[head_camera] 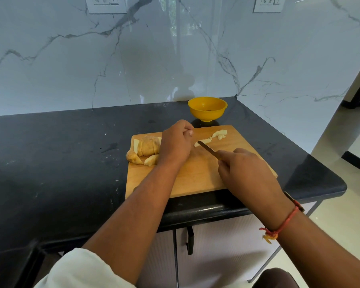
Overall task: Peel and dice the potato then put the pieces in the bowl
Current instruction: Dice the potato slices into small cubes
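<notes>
Gripping the knife (208, 151), our right hand (246, 173) wraps its fingers round the handle. The blade tip lies by cut pieces (219, 135) at the far side of the cutting board (195, 179), likely to dice them. And the rest?

— At its left edge, the sliced potato (147, 147), skin on. Our left hand (176, 144) beside it curls its fingers; whether they pinch anything is hidden. The bowl (207, 110) stands just behind the board.
</notes>
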Action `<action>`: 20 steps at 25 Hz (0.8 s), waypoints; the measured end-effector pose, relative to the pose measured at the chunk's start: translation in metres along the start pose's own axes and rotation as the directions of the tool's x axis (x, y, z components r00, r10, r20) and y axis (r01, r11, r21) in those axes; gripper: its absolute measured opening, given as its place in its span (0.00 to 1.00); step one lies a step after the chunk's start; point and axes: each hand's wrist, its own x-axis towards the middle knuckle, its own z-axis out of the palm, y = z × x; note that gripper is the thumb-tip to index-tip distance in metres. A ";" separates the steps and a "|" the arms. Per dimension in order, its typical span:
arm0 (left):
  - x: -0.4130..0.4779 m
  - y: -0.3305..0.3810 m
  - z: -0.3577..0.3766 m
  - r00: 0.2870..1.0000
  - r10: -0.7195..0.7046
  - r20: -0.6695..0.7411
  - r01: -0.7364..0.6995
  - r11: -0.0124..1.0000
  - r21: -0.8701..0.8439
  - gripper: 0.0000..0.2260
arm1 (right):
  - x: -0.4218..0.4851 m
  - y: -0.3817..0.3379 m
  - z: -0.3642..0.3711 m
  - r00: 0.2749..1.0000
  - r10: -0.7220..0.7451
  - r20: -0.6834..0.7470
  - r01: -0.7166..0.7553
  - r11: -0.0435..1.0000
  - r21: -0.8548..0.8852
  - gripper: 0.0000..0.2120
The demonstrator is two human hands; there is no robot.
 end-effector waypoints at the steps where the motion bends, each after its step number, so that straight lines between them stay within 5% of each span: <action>1: 0.000 0.001 -0.001 0.999 0.002 -0.050 -0.003 1.000 -0.021 0.07 | 0.002 0.000 0.002 1.000 -0.017 0.013 0.017 1.000 0.003 0.17; 13: 0.007 -0.005 -0.004 0.964 -0.030 -0.264 0.014 0.998 -0.061 0.07 | 0.032 0.030 0.006 0.999 -0.037 -0.009 0.036 0.997 -0.066 0.16; 20: 0.012 -0.009 -0.015 0.921 -0.010 -0.389 0.008 1.000 -0.008 0.08 | 0.035 0.024 0.018 0.988 -0.002 -0.152 0.017 0.995 0.099 0.15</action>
